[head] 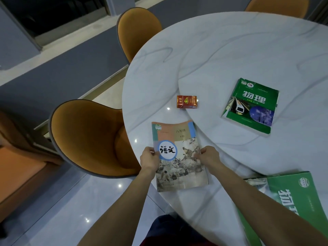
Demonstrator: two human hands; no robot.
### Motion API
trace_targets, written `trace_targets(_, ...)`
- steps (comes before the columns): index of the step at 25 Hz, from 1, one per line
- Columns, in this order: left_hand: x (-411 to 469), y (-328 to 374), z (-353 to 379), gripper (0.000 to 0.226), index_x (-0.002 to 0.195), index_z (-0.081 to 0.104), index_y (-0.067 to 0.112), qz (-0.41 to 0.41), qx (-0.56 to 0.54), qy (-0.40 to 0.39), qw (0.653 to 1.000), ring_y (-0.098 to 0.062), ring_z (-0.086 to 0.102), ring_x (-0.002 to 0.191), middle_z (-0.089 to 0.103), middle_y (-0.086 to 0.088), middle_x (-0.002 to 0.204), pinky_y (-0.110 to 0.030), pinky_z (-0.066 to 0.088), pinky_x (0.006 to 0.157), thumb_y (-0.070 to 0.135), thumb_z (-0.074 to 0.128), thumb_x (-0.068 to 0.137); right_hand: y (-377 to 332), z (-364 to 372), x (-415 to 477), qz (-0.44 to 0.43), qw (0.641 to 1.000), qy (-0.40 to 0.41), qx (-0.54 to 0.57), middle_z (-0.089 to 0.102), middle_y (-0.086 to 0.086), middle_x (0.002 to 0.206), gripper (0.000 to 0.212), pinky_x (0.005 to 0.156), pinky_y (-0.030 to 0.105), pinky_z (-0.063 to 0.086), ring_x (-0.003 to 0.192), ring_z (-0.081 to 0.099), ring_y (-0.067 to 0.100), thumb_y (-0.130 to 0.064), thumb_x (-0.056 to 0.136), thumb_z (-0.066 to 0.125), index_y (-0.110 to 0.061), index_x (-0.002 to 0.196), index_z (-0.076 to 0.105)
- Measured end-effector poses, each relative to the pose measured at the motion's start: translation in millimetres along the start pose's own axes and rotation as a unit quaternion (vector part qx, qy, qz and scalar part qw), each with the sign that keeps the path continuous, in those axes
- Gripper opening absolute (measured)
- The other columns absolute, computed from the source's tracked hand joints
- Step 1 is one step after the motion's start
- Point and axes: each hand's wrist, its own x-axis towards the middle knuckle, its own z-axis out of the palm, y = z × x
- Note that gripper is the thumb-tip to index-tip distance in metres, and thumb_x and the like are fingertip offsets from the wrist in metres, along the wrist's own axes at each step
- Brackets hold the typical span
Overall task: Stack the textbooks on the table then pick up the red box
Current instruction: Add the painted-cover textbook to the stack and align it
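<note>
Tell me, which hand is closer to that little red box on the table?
The right hand, narrowly. It grips the right edge of the beige textbook, below and slightly right of the red box. The left hand grips the book's left edge, farther off to the lower left.

Looks like a home dining room: round marble table (pixel 230 50) with a raised turntable (pixel 266 59), orange chairs (pixel 92 135) around, glossy tiled floor (pixel 53 210)

table (pixel 230 50): white marble, grey veins
box (pixel 186 102): red – gold print
far textbook (pixel 250 105): green
near textbook (pixel 179 155): beige, ink painting – blue circle
chairs (pixel 88 135): orange
</note>
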Motion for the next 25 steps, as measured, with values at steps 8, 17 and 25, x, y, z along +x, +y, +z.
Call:
trace_targets(8, -13.7, 36.6, -17.4, 0.008, 0.099, 0.051, 0.014, 0.077, -0.05, -0.05, 0.995, -0.024, 0.063, 0.081, 0.065, -0.01, 0.097, -0.032, 0.052, 0.062, 0.019, 0.052, 0.093, -9.2, -48.9, -26.6, -0.072, 0.99, 0.038, 0.114, 0.06, 0.003, 0.079, 0.024, 0.07, 0.027, 0.044, 0.08, 0.057, 0.02, -0.017, 0.074, 0.078, -0.009, 0.089, 0.061)
trace_targets(17, -31.2, 124.3, 27.3, 0.004, 0.096, 0.057, 0.014, 0.168, -0.09, -0.158, 0.969, -0.018, 0.059, 0.079, 0.065, -0.011, 0.097, -0.024, 0.043, 0.058, 0.015, 0.055, 0.093, -0.2, -137.3, -39.3, -0.109, 0.956, 0.107, 0.25, 0.067, 0.007, 0.078, 0.017, 0.056, 0.021, 0.045, 0.067, 0.061, 0.019, -0.01, 0.081, 0.071, -0.01, 0.095, 0.062)
trace_targets(25, -27.8, 195.0, 87.1, 0.017, 0.106, 0.062, 0.008, 0.211, -0.088, -0.225, 0.947, -0.023, 0.06, 0.093, 0.067, -0.007, 0.099, -0.029, 0.049, 0.072, 0.014, 0.059, 0.09, 5.9, -206.3, -32.3, -0.117, 0.929, 0.176, 0.303, 0.062, 0.002, 0.065, 0.018, 0.066, 0.028, 0.048, 0.064, 0.057, 0.017, -0.009, 0.082, 0.069, -0.023, 0.077, 0.061)
